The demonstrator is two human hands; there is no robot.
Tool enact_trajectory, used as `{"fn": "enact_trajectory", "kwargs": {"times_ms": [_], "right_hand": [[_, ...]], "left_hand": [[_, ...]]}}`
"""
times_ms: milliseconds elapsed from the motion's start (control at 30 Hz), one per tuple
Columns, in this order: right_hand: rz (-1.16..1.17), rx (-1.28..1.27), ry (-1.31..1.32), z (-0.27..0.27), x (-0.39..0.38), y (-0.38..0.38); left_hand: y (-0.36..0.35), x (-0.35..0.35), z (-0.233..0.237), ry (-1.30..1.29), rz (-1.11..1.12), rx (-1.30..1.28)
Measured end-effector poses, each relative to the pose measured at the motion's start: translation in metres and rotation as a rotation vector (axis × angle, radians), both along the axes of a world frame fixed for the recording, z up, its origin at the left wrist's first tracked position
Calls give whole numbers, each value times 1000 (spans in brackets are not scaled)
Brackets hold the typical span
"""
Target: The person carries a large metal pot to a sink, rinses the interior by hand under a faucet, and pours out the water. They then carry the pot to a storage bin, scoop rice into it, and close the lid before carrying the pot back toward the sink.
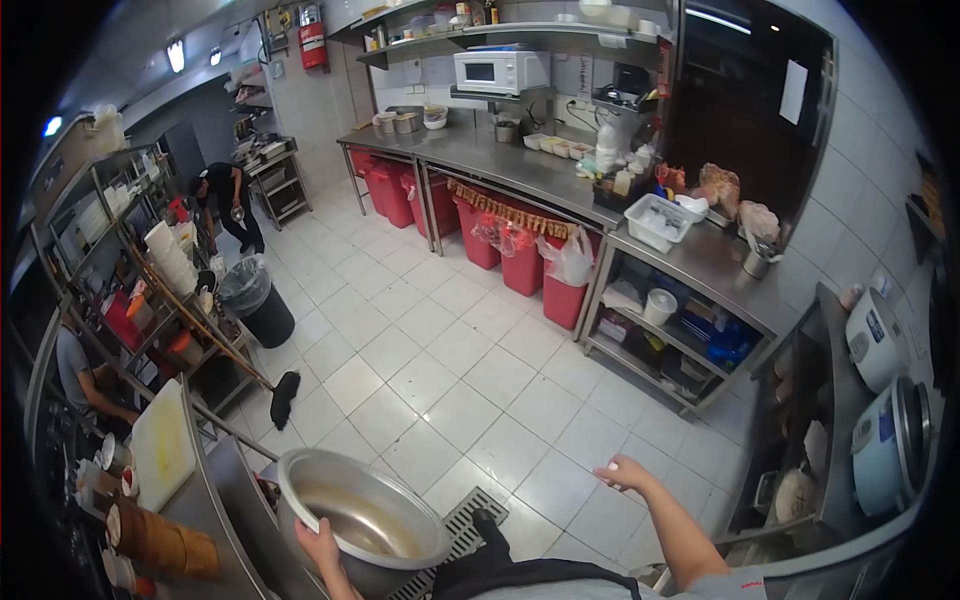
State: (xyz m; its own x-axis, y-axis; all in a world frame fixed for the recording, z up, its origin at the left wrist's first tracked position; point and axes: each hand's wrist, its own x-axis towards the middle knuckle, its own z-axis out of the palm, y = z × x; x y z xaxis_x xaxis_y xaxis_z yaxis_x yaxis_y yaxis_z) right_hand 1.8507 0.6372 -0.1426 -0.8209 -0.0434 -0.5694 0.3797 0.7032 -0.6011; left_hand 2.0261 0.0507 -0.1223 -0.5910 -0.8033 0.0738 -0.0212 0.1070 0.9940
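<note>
Your left hand (320, 548) had the wide metal basin (375, 515) by its near left rim: the thumb lay over the edge, and the other fingers went out of sight behind the outer wall, so the hold looked like a pinch on the rim. The basin was low at your left side, in front of your body, tilted so that its mouth faced up and towards the room, with a brownish tint on its inner wall. Your right hand (622, 474) was out over the floor tiles (470, 385), well apart from the basin, its fingers loosely curled; whether they pinched anything, you could not have told from this view.

A one-handed rim hold on so broad a vessel probably left it free to swing, so it was worth keeping the thumb hooked well over the edge and the far side tipped up. Bringing the right hand to the opposite rim would likely have steadied it. The left side deserved the most care: the steel surface (222, 505) stood close by, bearing a stained cutting board (165, 455) and round wooden containers (165, 540). Footing mattered too, since your shoe (487, 520) was at the slotted floor drain (465, 540), and the black mop head (285, 400) lay just beyond the basin.
</note>
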Motion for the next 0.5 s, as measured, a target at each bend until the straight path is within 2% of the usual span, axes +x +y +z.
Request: {"fn": "enact_trajectory", "kwargs": {"times_ms": [67,100,133,167,300,333,367,433,500], "right_hand": [[-202,-227,-87,5,-45,-22],[-281,-282,-105,-17,-62,-12],[-384,-257,-144,-20,-68,-6],[-487,-224,-196,-22,-65,2],[-432,258,-382,-97,-24,87],[-503,291,-420,-114,-4,106],[-622,314,-431,-96,7,102],[-772,291,-612,-69,-1,90],[-595,182,-567,-89,-38,98]], "left_hand": [[-11,-31,1,-113,99,-55],[-19,-53,-15,-109,155,-75],[-23,-77,-29,-103,213,-80],[-28,-96,-38,-119,219,24],[-45,-161,-73,-271,312,42],[-53,-176,-84,-258,325,56],[-62,-195,-91,-241,334,67],[-73,-236,-86,-197,343,121],[-72,-276,-71,-198,348,161]]}}
